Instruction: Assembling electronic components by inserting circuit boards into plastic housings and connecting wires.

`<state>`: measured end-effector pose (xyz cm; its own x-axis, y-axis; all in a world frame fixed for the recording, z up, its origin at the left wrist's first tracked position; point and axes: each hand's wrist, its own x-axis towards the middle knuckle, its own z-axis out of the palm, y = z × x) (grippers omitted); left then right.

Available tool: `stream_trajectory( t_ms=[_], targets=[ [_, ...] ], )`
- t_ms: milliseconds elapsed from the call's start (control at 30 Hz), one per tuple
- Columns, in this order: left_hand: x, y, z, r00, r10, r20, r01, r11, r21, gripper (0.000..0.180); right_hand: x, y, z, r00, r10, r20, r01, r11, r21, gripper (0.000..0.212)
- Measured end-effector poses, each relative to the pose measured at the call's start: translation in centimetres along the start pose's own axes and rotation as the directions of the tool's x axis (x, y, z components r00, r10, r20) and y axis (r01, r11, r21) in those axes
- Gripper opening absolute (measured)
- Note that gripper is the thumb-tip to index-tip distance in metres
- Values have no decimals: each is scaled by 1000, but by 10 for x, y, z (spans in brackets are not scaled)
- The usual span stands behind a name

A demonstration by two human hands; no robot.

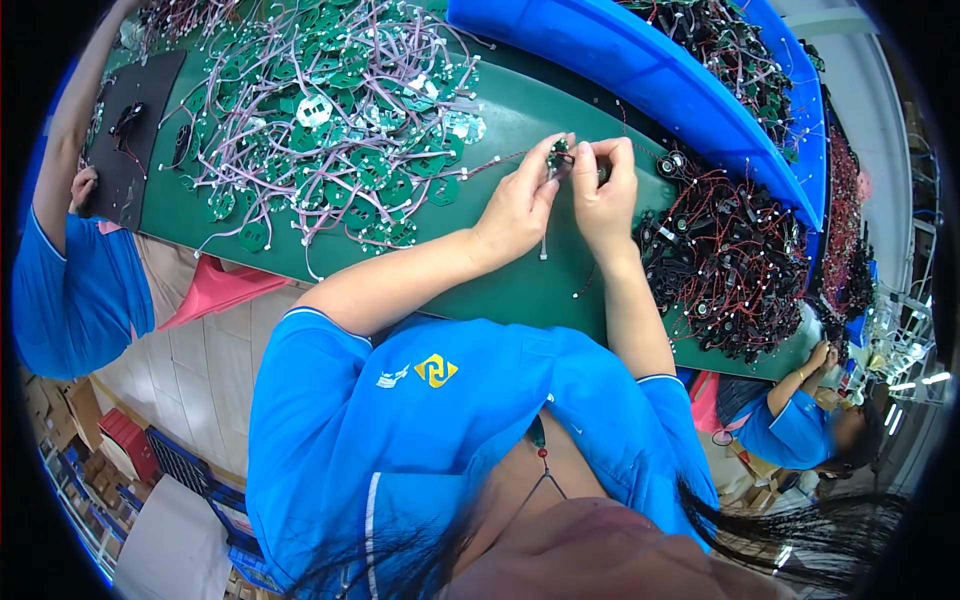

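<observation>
My left hand [512, 212] is closed in a pinch on a small green circuit board [558, 152]. A short cable with a white plug [543, 254] hangs below those fingers. Right beside it, my right hand [608, 205] is closed on a small dark part [603, 174], mostly hidden by the fingers; its kind does not show. Both hands meet above the green table [525, 110], fingertips almost touching. Thin red-and-black wires run out to either side of them. Left of my hands lies a heap of green circuit boards [370, 168] with pale pink-grey ribbon cables.
To the right spreads a pile of black parts with red-and-black wires [745, 270]. A long blue bin [640, 70] stands along the far side, and more wired parts fill another behind it. A co-worker's arm [62, 150] is at the left; another person [790, 425] works at far right.
</observation>
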<state>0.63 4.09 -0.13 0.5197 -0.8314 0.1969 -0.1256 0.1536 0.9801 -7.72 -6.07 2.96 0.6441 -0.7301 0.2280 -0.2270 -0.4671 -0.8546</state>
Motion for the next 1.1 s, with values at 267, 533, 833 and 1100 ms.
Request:
stream_trajectory(
  t_ms=[267,533,833,1100],
  targets=[
    [4,-6,-9,999,42,23,-48,941,334,26,-7,-11,-4,996,54,64,-70,956,285,31],
    [9,7,-16,973,230,12,-193,789,583,10,-12,8,-15,946,154,286,-261,886,384,22],
    [25,15,-23,768,634,88,-496,503,708,8,-15,20,-32,880,313,358,-459,755,468,14],
    [18,24,-37,856,-214,471,234,972,17,15,-1,8,-52,860,173,481,-360,873,330,14]
  ],
)
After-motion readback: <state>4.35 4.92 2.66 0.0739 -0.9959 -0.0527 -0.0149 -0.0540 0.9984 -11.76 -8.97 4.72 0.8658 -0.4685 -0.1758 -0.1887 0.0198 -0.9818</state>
